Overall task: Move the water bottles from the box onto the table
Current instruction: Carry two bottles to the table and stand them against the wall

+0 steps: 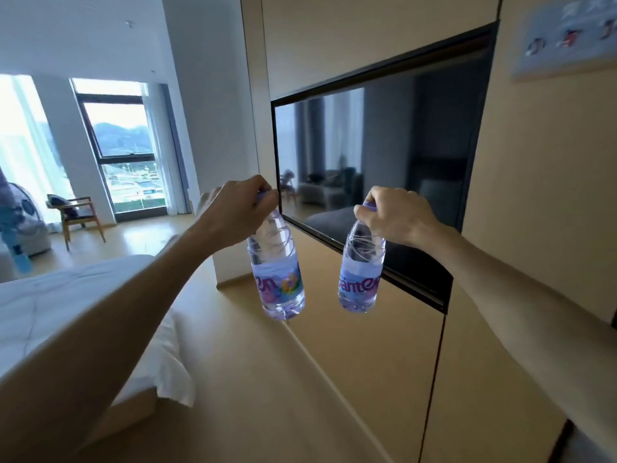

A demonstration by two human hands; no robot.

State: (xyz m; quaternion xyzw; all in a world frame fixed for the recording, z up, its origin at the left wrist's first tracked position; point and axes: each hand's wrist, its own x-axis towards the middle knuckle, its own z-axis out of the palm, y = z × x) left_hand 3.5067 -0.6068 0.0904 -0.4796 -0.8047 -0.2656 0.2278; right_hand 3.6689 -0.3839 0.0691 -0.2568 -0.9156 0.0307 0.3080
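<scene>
Two clear water bottles with purple labels hang in the air in front of me. My left hand (235,210) grips the cap end of the left bottle (278,274), which dangles slightly tilted. My right hand (399,213) holds the right bottle (360,272) by its purple cap in the same way. Both arms are stretched forward at about chest height. No box and no table are in view.
A dark wall-mounted TV (377,162) sits in a beige panelled wall (551,195) on the right. A white bed (66,309) lies at the lower left, with wooden floor (253,379) between bed and wall. A wooden chair (78,213) stands by the windows.
</scene>
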